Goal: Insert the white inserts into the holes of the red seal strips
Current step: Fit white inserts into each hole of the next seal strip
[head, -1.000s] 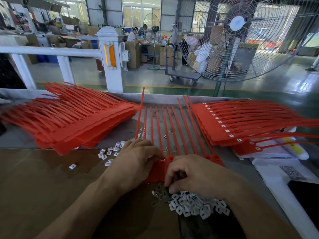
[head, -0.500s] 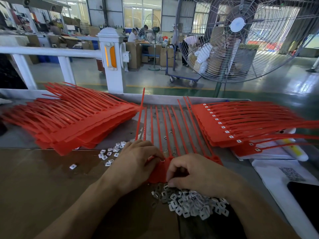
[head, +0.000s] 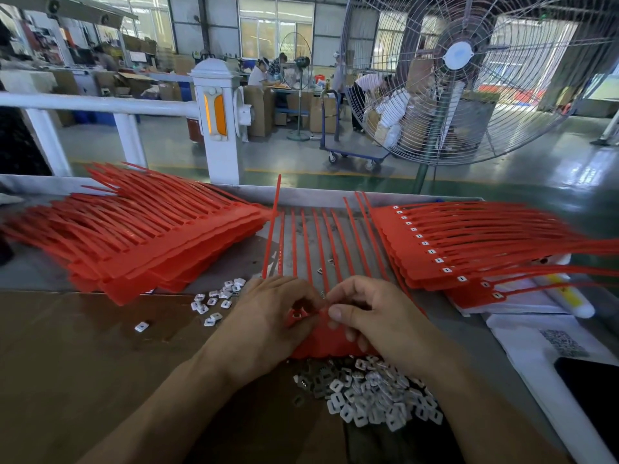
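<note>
Step in hand looks like seating one insert: both hands meet over the head end of the flat red plastic seal strips [head: 321, 336] lying w/ tails fanned away across the grey metal table [head: 335, 195]. The left hand [head: 264, 316] has fingers curled down on the strip heads, beside a hole that already shows a white insert; the right hand [head: 371, 316] pinches thumb to forefinger right at the next hole, prob. on a small white square insert, but the piece itself can't be seen. Next move likely calls for a firm press till it's flush, then a reach back to the loose heap of white square plastic inserts [head: 371, 393] just below the right wrist; a smaller scatter of inserts [head: 217, 298] lies left of the left hand. Unfilled red strips are stacked at left [head: 140, 236], filled ones w/ white dots at right [head: 469, 242]. Hidden: most strip holes under the hands, so the no. filled can't be told; fingertips are blurred.
</note>
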{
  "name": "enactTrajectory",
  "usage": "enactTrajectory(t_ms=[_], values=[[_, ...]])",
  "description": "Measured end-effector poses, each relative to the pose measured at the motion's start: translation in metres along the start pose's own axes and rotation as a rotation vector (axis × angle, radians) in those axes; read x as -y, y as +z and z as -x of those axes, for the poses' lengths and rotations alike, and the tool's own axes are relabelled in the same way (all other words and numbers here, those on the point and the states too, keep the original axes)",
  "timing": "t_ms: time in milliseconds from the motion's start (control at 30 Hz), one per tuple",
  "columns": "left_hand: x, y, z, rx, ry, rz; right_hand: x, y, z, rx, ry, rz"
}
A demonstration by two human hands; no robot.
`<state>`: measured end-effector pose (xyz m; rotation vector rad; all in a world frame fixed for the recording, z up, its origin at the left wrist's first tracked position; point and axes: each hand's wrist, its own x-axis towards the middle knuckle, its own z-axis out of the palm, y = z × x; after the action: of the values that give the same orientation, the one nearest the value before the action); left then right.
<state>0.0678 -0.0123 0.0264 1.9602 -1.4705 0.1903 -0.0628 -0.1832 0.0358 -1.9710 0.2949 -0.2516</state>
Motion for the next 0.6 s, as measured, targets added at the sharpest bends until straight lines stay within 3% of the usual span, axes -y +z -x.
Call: enactTrajectory(t_ms=[433,600], values=[[-0.0017,-0.0015,-0.0016,0.017,0.061,0.02,0.0007,0.0064,-0.001,0.0,0.002,-0.064],[-0.0014,-0.0005,-0.0019,-0.018,0.0,0.067,0.0026,0.0086,-0.0003,-0.025,-0.042,-0.074]])
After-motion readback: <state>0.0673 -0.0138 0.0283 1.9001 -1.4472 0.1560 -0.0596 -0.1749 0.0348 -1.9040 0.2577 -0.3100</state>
